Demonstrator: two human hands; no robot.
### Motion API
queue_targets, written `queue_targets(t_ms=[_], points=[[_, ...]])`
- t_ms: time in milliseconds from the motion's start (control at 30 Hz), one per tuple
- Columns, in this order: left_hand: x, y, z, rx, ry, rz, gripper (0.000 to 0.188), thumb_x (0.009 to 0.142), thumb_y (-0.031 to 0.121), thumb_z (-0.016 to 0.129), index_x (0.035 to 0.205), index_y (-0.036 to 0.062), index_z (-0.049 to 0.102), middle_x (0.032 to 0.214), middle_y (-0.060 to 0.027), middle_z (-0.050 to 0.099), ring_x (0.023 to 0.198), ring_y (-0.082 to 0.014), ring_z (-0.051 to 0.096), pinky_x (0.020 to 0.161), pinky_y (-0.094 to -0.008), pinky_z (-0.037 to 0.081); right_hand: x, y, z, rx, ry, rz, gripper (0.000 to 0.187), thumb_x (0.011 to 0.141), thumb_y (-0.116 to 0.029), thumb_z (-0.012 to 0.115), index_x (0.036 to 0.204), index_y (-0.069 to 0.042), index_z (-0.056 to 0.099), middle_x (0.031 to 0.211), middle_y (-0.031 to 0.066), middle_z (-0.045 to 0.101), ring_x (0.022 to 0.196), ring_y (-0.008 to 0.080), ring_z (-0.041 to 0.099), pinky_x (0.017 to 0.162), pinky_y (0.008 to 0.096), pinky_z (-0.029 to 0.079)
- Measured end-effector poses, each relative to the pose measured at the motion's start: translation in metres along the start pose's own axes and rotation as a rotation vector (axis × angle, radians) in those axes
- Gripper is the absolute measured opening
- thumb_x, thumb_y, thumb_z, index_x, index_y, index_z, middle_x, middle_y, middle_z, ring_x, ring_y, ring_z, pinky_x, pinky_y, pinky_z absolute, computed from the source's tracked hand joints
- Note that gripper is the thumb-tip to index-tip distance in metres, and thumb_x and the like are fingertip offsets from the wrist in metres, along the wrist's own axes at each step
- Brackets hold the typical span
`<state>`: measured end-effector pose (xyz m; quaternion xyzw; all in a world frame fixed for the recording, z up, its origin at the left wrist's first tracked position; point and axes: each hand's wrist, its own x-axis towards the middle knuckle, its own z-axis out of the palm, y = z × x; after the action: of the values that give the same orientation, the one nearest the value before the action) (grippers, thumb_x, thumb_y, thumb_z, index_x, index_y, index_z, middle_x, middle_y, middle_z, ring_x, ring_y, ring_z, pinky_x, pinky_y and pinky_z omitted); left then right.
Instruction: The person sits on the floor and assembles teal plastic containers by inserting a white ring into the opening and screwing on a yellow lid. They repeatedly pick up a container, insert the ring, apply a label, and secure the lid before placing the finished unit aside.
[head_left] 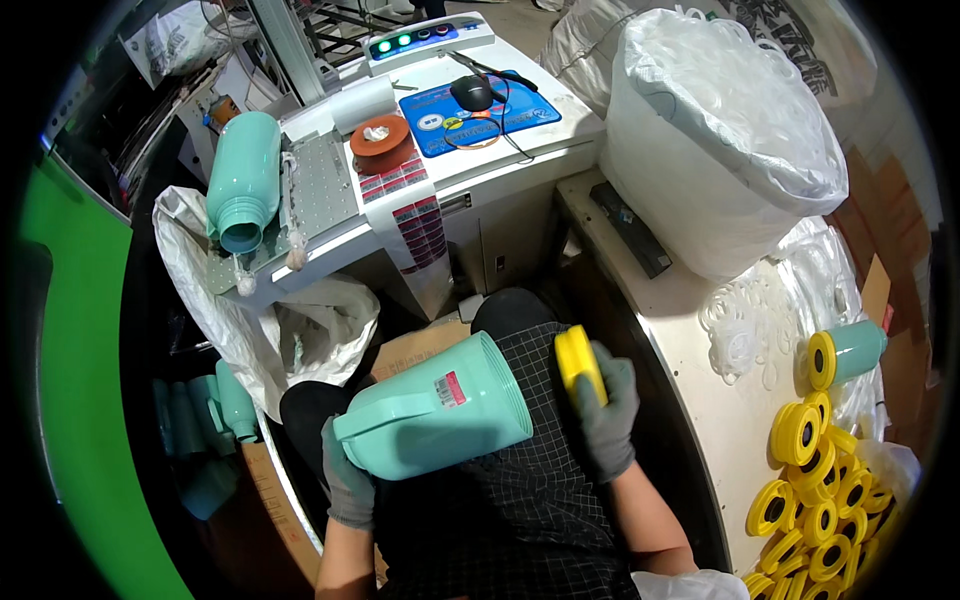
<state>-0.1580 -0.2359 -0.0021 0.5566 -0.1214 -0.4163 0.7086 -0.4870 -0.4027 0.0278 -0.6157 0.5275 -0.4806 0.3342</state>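
A teal plastic jug [430,430] with a side handle and a small red-and-white label lies tilted above my lap, its wide mouth facing right. My left hand [349,487], in a grey glove, is closed around its base end near the handle. In my gloved right hand [610,420] is a round yellow lid [576,362], gripped edge-on. The lid is apart from the jug, a short way right of its mouth. The fingertips of my left hand are partly hidden behind the jug.
Several yellow lids [797,432] are heaped on the right bench [690,370], beside a teal container with a yellow lid [845,355] and clear rings [738,325]. A white sack [690,190] of rings stands behind. Ahead, a white machine [570,130] holds another teal bottle [245,165].
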Motion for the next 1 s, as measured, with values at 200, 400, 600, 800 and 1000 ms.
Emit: queue_targets(t_ms=[200, 400, 600, 800, 1000], points=[[0.005, -0.014, 0.004, 0.502, -0.17, 0.179, 0.037, 0.112, 0.032, 0.048, 0.135, 0.0056, 0.059, 0.121, -0.0066, 0.067, 0.113, -0.0189, 0.065, 0.099, -0.0342, 0.052, 0.023, -0.071, 0.004, 0.084, -0.286, -0.418, 0.06, 0.08, -0.024, 0.082, 0.133, 0.002, 0.069, 0.104, 0.0121, 0.06, 0.091, 0.0224, 0.061, 0.081, 0.0331, 0.05], [0.004, -0.025, 0.002, 0.028, -0.055, -0.109, 0.036, 0.112, 0.031, 0.045, 0.131, 0.004, 0.059, 0.119, -0.0083, 0.067, 0.11, -0.0182, 0.065, 0.097, -0.0335, 0.054, 0.011, -0.059, 0.008, 0.102, -0.264, -0.582, 0.062, 0.081, -0.034, 0.086, 0.13, -0.001, 0.071, 0.102, 0.0098, 0.063, 0.087, 0.0233, 0.058, 0.078, 0.0353, 0.049], [-0.007, -0.033, 0.013, 0.096, -0.109, 0.031, 0.034, 0.112, 0.031, 0.047, 0.13, 0.0047, 0.059, 0.122, -0.0088, 0.067, 0.111, -0.0179, 0.064, 0.097, -0.0348, 0.055, 0.01, -0.079, -0.006, 0.076, -0.186, -0.472, 0.059, 0.083, -0.03, 0.084, 0.129, 0.004, 0.071, 0.102, 0.0115, 0.06, 0.088, 0.0215, 0.059, 0.076, 0.0318, 0.05], [-0.009, -0.027, 0.03, -0.21, -0.191, -0.109, 0.039, 0.113, 0.037, 0.047, 0.134, 0.0065, 0.06, 0.126, -0.0099, 0.067, 0.114, -0.0204, 0.065, 0.099, -0.0366, 0.054, 0.019, -0.079, -0.01, 0.009, -0.166, -0.591, 0.069, 0.096, -0.051, 0.071, 0.133, 0.007, 0.066, 0.105, 0.012, 0.06, 0.09, 0.0218, 0.056, 0.079, 0.0345, 0.047], [-0.012, -0.03, 0.027, -0.294, -0.222, -0.174, 0.05, 0.112, 0.045, 0.048, 0.137, 0.0047, 0.061, 0.131, -0.0107, 0.067, 0.118, -0.0236, 0.065, 0.103, -0.0375, 0.054, 0.012, -0.072, -0.017, -0.021, -0.214, -0.67, 0.063, 0.083, -0.047, 0.085, 0.125, -0.002, 0.071, 0.098, 0.0067, 0.059, 0.086, 0.0236, 0.056, 0.075, 0.0365, 0.047]])
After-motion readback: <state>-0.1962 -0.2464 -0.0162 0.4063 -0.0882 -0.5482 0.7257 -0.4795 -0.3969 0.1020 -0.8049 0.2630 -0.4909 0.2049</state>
